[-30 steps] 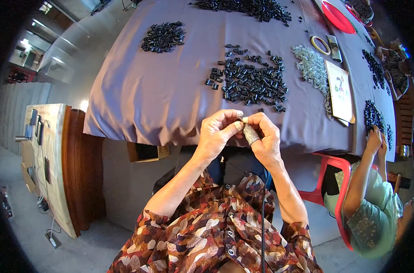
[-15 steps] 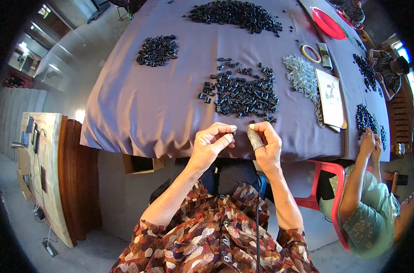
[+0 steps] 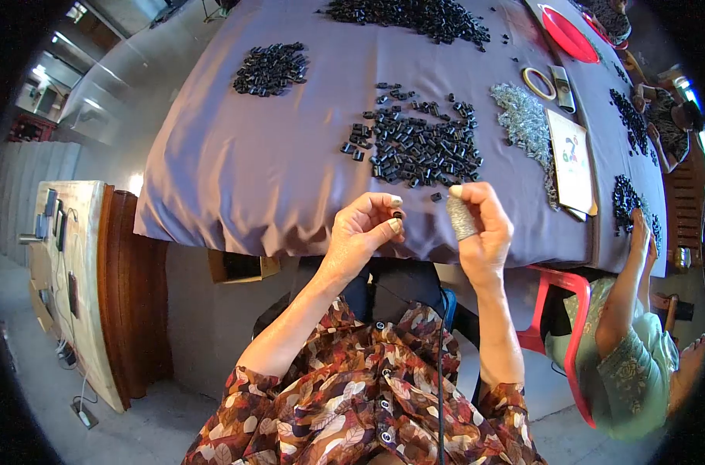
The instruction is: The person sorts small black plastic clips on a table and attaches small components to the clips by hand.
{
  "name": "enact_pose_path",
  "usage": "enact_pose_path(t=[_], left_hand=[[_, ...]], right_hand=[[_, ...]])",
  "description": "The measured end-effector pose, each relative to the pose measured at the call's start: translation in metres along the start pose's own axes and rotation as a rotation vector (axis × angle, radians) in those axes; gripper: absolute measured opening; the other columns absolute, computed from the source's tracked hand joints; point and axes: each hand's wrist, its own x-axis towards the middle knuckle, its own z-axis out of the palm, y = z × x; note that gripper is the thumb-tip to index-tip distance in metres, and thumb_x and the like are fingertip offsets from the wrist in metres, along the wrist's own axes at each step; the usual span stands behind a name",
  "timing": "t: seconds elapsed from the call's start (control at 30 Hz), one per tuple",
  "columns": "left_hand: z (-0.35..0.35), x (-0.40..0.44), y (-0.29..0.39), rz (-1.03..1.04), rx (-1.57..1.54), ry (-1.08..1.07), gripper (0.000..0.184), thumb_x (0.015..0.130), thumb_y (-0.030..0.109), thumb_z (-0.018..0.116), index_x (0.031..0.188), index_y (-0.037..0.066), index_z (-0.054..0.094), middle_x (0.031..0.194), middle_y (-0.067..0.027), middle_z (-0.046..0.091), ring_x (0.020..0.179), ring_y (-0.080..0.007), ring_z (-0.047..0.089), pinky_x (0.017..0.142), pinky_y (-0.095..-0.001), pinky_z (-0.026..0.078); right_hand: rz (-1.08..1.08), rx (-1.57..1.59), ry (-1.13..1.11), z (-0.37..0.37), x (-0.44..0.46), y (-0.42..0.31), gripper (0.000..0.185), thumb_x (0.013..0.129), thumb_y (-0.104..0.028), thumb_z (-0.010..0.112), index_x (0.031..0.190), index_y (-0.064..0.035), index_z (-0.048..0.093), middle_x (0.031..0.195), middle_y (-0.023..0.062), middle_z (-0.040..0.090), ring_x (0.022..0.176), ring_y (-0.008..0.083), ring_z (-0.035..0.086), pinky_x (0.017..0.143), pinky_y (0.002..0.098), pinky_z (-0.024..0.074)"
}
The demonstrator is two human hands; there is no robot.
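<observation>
My left hand pinches a small black plastic piece between thumb and fingers, just over the table's near edge. To its right, my right hand is raised with thumb and index finger brought together near the tips. A silvery grey wrap covers its thumb. Whatever lies between those fingertips, if anything, is too small to make out. One loose black piece rests on the cloth between my hands. Just beyond them spreads a pile of similar black pieces.
More black pieces form a left pile and a far pile. Right of centre lie clear small parts, a tape roll and a card. A co-worker's hand reaches in beside a red chair.
My right hand has moved right and slightly up, away from my left hand. The black piece in my left hand now shows more plainly. The view has shifted slightly.
</observation>
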Motion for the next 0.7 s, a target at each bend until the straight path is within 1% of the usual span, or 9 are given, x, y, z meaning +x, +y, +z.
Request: enact_pose_path(t=[0.07,0.27,0.47,0.57,0.7], left_hand=[[0.0,0.0,0.0,-0.006,0.015,0.003,0.02,0.08,-0.001,0.059,0.099,0.002,0.055,0.089,-0.0052,0.058,0.075,-0.0103,0.056,0.07,-0.0265,0.05],[0.001,0.001,0.001,-0.018,0.023,-0.002,0.017,0.08,-0.001,0.059,0.097,0.002,0.055,0.088,-0.0047,0.058,0.076,-0.01,0.056,0.071,-0.0262,0.05],[0.001,-0.001,0.001,-0.013,0.024,0.001,0.018,0.08,-0.001,0.059,0.098,0.002,0.055,0.089,-0.0043,0.058,0.076,-0.01,0.056,0.071,-0.0259,0.05],[-0.002,0.0,-0.002,0.001,0.015,-0.021,0.019,0.08,-0.001,0.059,0.099,0.002,0.055,0.089,-0.0042,0.058,0.076,-0.01,0.056,0.071,-0.0257,0.049],[-0.001,0.001,-0.002,0.026,-0.013,-0.021,0.021,0.08,-0.001,0.06,0.099,0.002,0.055,0.089,-0.0042,0.058,0.076,-0.0098,0.056,0.071,-0.0256,0.049]], right_hand=[[0.033,0.003,-0.027,0.004,-0.005,0.005,0.023,0.067,0.014,0.052,0.087,0.0025,0.056,0.081,0.0071,0.057,0.073,0.0144,0.054,0.07,0.0242,0.0438],[0.01,-0.07,-0.081,0.006,-0.009,0.014,0.025,0.067,0.014,0.051,0.088,0.0023,0.055,0.082,0.0091,0.057,0.073,0.017,0.056,0.07,0.0246,0.0443],[-0.037,-0.046,-0.055,0.001,-0.007,-0.001,0.024,0.067,0.014,0.051,0.088,0.0024,0.055,0.082,0.0091,0.056,0.073,0.0171,0.054,0.069,0.0242,0.0437],[-0.11,-0.029,-0.03,-0.007,-0.002,-0.013,0.023,0.067,0.014,0.051,0.087,0.0022,0.054,0.082,0.0092,0.056,0.073,0.0174,0.054,0.069,0.0243,0.0435],[-0.134,-0.042,-0.027,-0.006,0.001,-0.014,0.022,0.068,0.014,0.052,0.086,0.002,0.054,0.082,0.0096,0.056,0.073,0.0176,0.054,0.069,0.0249,0.0438]])
